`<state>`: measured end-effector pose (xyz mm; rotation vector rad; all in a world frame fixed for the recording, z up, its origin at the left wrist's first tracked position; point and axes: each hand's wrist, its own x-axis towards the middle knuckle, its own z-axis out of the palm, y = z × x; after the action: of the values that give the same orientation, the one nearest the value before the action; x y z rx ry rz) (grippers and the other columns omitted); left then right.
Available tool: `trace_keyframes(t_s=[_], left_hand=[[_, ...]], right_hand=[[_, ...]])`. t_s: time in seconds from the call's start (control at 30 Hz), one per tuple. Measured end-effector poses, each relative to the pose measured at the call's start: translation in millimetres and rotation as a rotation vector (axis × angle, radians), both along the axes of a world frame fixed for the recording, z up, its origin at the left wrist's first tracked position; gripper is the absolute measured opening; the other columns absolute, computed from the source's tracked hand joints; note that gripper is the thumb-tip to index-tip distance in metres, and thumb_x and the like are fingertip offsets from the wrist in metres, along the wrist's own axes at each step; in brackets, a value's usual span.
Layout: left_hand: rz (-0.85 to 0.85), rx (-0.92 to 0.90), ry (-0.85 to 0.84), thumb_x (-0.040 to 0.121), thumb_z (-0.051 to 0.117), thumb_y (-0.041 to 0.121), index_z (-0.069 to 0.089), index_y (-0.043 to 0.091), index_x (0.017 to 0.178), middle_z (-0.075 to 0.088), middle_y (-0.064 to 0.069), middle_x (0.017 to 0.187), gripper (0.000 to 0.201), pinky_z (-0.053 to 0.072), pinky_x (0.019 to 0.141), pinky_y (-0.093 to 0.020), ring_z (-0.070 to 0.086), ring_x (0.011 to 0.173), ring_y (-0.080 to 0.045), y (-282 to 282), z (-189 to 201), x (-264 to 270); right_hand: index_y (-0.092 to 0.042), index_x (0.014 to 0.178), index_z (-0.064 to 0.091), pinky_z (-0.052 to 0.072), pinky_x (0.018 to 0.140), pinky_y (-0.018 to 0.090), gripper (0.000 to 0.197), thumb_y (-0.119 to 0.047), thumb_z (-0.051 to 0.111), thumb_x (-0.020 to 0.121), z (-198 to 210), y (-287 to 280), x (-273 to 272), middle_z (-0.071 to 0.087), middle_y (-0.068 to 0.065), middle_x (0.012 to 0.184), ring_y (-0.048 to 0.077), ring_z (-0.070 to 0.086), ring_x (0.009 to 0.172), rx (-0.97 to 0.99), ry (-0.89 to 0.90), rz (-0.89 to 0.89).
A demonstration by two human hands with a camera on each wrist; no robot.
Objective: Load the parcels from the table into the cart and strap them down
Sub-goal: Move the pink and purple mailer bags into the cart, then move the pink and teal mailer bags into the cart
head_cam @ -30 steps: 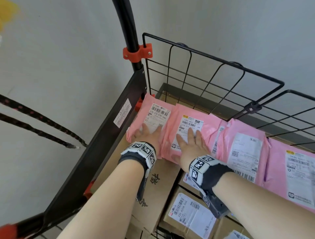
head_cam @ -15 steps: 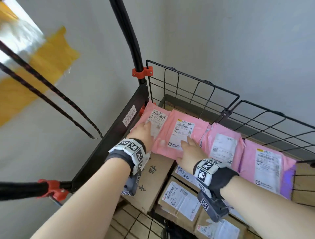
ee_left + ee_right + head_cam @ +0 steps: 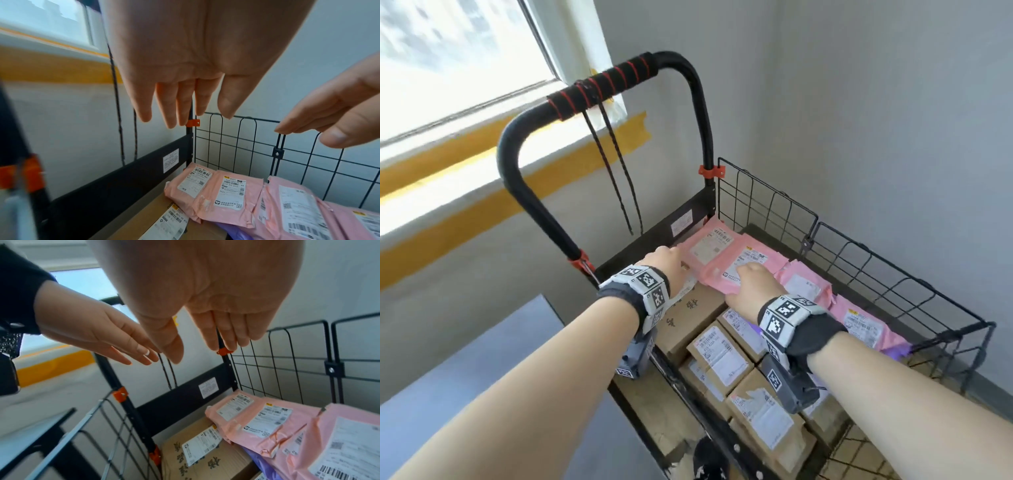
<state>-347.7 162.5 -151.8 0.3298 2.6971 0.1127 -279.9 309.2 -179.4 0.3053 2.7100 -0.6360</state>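
Observation:
The black wire cart holds cardboard boxes with several pink mailers on top along its far side. The two leftmost pink mailers overlap in the far left corner, labels up, and also show in the left wrist view and the right wrist view. My left hand hovers above the corner with straight fingers, holding nothing. Beside it my right hand hovers over the second mailer, fingers also straight and empty.
The cart handle arches up at the left, wrapped in black foam. Two dark elastic cords hang from it outside the cart's end panel. A grey wall stands close behind the cart. A blue-grey flat surface lies at lower left.
Both hands lay flat on the two leftmost pink mailers; now they are lifted off and drawn back a little. The head view has tilted up, bringing the handle and cords into sight.

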Motion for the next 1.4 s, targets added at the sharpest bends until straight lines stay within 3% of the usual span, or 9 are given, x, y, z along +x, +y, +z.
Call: trace_keyframes(t_s=[0.13,0.3,0.4,0.57,0.67,1.13,1.3,1.4], left_hand=[[0.089,0.023,0.058,0.095,0.046,0.023,0.042,0.016,0.137,0.049,-0.009,0.133,0.043,0.051,0.092,-0.038,0.056,0.116,-0.027,-21,36,75],[0.214,0.077,0.089,0.095,0.049,0.025,0.044,0.012,0.135,0.051,-0.010,0.133,0.042,0.049,0.096,-0.039,0.055,0.118,-0.028,-54,74,156],[0.322,0.116,0.111,0.096,0.046,0.028,0.047,0.011,0.132,0.053,-0.011,0.132,0.040,0.046,0.095,-0.036,0.054,0.118,-0.029,-88,95,210],[0.508,0.089,0.119,0.098,0.041,0.028,0.037,0.010,0.141,0.042,-0.013,0.142,0.047,0.037,0.104,-0.035,0.044,0.129,-0.029,-158,112,291],[0.633,0.103,0.130,0.098,0.042,0.029,0.035,0.010,0.143,0.039,-0.012,0.145,0.049,0.033,0.108,-0.033,0.040,0.133,-0.026,-203,113,337],[1.058,0.122,0.123,0.095,0.047,0.030,0.041,0.009,0.139,0.046,-0.013,0.141,0.049,0.037,0.105,-0.032,0.045,0.129,-0.027,-427,87,564],[1.202,0.172,0.126,0.095,0.043,0.026,0.050,0.008,0.131,0.052,-0.015,0.135,0.041,0.038,0.103,-0.032,0.049,0.124,-0.028,-482,71,621],[1.268,0.182,0.109,0.096,0.042,0.024,0.043,0.007,0.138,0.045,-0.013,0.142,0.045,0.032,0.107,-0.030,0.044,0.131,-0.026,-506,62,646]], right_hand=[[-0.008,0.132,0.046,0.040,0.103,0.035,0.048,-0.028,0.055,0.089,45,-12,51,0.046,0.010,0.135,0.025,0.045,0.124,0.047,0.061,0.114],[-0.007,0.137,0.042,0.040,0.103,0.037,0.055,-0.028,0.056,0.088,95,-42,100,0.042,0.012,0.140,0.029,0.042,0.128,0.088,0.110,0.251],[-0.008,0.137,0.043,0.039,0.106,0.038,0.055,-0.032,0.055,0.089,120,-77,128,0.043,0.013,0.140,0.029,0.042,0.129,0.105,0.157,0.372],[-0.007,0.134,0.045,0.040,0.105,0.036,0.054,-0.031,0.057,0.087,144,-148,166,0.045,0.013,0.138,0.029,0.046,0.126,0.059,0.177,0.564],[-0.007,0.126,0.051,0.045,0.098,0.036,0.047,-0.028,0.056,0.084,149,-196,187,0.050,0.014,0.132,0.030,0.051,0.119,0.058,0.166,0.684],[-0.010,0.144,0.036,0.038,0.107,0.034,0.061,-0.028,0.056,0.089,116,-470,359,0.039,0.010,0.146,0.025,0.040,0.134,0.007,0.095,1.127],[-0.008,0.132,0.048,0.043,0.101,0.036,0.049,-0.028,0.056,0.088,94,-533,407,0.049,0.013,0.136,0.029,0.048,0.124,0.022,0.094,1.198],[-0.009,0.134,0.046,0.043,0.100,0.033,0.050,-0.027,0.054,0.088,84,-556,423,0.047,0.013,0.137,0.029,0.047,0.125,0.043,0.063,1.242]])
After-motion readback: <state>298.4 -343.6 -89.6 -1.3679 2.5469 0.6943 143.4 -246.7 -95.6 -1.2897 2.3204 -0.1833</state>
